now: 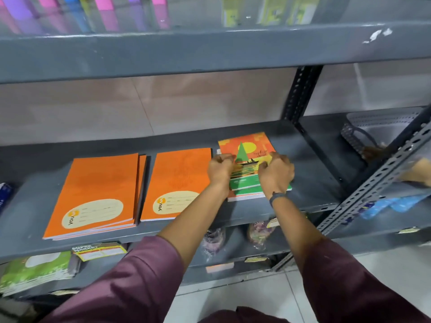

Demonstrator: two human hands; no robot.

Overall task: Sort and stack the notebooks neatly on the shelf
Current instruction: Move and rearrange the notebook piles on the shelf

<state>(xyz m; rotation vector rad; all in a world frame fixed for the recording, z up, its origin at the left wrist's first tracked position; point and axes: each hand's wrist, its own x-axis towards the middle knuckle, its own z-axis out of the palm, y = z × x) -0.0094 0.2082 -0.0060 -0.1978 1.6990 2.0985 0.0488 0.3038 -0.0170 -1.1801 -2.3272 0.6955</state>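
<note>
Sleeves (144, 276) low and near, then left hand (219, 167) and right hand (276, 174), both curled and gripping the small boat-picture stack (249, 150) by its two sides, likely to square it up on the grey shelf (310, 159), beside two orange piles (100, 192) lying flat.

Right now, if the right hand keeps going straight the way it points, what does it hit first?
Likely nothing on the shelf: the right hand points toward the back, over the boat-cover notebooks. Beyond them looks bare until the back wall; depth is unclear.
</note>
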